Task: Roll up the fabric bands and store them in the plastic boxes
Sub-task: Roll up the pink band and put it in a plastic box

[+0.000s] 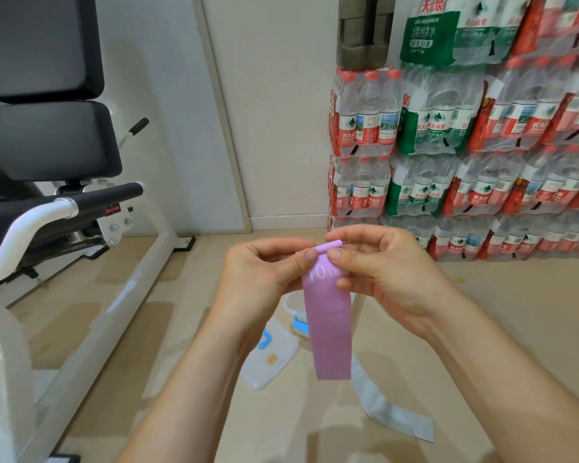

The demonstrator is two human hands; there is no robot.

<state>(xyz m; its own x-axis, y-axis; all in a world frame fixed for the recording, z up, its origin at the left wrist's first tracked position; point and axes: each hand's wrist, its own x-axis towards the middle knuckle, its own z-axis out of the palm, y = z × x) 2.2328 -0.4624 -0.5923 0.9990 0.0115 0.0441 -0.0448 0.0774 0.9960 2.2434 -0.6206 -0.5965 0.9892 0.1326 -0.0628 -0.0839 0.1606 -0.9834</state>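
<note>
Two hands, left hand [264,269] and right hand [381,265], pinch rolled top of long pink fabric band [330,329]; rest hangs down above floor

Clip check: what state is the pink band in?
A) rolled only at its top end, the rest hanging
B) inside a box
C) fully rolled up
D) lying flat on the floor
A: the left hand and right hand pinch a small roll at the top of the pink band, and the rest hangs loose below.

Pink band [330,329] with white lettering; grey band [395,419]; blue-clipped box [271,359]
</note>
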